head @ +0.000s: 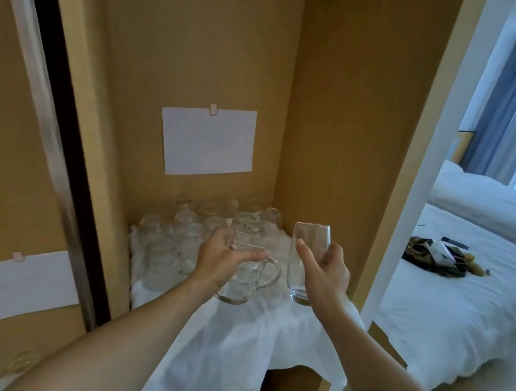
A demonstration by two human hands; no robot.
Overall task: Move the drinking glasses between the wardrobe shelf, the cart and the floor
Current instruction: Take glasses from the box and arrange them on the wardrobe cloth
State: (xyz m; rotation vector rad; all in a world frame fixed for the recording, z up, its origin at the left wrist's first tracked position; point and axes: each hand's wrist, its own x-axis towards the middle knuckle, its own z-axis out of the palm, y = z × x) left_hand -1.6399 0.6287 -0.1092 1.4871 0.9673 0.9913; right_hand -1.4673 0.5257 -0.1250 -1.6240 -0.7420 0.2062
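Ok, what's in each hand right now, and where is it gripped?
Left hand grips a handled glass mug round its upper body, not the handle. Right hand holds a tall tumbler round its middle.

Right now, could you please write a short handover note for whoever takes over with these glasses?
Left hand grips a handled glass mug; right hand holds a tall tumbler upright. Both are held just above the white cloth on the wardrobe shelf.
A cluster of glasses already stands at the back left of the cloth.
More glasses show blurred at the lower left.
Left to do: the two held glasses are not yet set down; which way they are going cannot be told.
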